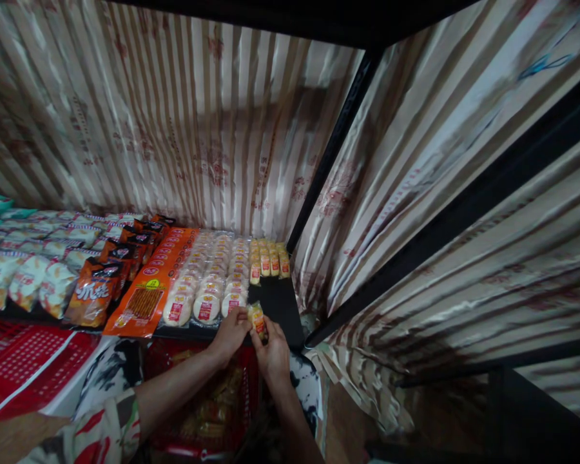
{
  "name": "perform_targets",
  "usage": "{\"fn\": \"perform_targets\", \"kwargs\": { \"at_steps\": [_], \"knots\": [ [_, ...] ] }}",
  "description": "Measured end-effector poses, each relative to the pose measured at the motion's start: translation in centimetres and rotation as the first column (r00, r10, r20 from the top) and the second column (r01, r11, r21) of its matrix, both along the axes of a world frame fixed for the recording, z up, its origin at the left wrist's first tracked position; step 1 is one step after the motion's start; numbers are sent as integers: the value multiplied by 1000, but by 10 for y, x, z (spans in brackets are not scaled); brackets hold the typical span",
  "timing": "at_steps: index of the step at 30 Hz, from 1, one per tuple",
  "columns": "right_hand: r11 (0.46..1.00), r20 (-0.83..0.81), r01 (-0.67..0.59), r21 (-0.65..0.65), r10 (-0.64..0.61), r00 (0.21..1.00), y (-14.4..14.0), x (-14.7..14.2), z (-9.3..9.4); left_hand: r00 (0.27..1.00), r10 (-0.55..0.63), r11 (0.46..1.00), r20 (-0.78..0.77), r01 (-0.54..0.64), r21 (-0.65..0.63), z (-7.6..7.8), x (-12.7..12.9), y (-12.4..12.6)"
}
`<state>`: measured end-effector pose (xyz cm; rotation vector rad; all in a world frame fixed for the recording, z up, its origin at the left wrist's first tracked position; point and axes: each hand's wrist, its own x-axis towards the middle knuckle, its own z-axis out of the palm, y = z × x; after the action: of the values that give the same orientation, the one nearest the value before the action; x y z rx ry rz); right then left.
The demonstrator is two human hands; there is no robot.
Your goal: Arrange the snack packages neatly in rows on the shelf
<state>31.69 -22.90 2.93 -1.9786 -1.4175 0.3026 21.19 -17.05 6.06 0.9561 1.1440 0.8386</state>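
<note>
Small yellow snack packet (257, 320) pinched between fingertips of left hand (231, 334) and right hand (272, 353), both grips closed on it, at shelf (279, 303) front edge beside round cakes (207, 291).

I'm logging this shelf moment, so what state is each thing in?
Small yellow snack pack: sealed, held between both hands at the shelf's front edge.
Left hand: fingers closed on the pack.
Right hand: fingers closed on the pack.
Yellow pack rows: lying at the back, bare shelf in front.
Round white packs: lying in full rows.
Red basket: below, holding packs.
</note>
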Motion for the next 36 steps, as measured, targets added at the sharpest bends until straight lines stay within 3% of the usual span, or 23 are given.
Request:
{"fn": "perform_targets", "kwargs": {
  "at_steps": [3, 8, 11, 20, 25, 36],
  "knots": [
    [999, 49, 44, 5, -44, 998, 14, 9, -2, 999, 4, 999, -49, -2, 50, 8, 13, 6],
    [994, 133, 100, 50, -106, 985, 32, 20, -11, 993, -93, 992, -67, 98, 76, 14, 32, 15],
    [990, 135, 113, 86, -124, 983, 43, 27, -17, 989, -115, 987, -95, 124, 97, 10, 42, 20],
    [979, 41, 161, 124, -167, 985, 69, 37, -27, 922, -128, 958, -366, 211, 195, -10, 65, 42],
    [983, 58, 153, 103, -160, 985, 77, 40, -30, 928, -135, 955, -348, 215, 203, -13, 68, 50],
    [970, -31, 200, 137, -197, 980, 107, 49, -37, 983, -44, 992, -177, 64, 113, -20, 78, 63]
  ]
}}
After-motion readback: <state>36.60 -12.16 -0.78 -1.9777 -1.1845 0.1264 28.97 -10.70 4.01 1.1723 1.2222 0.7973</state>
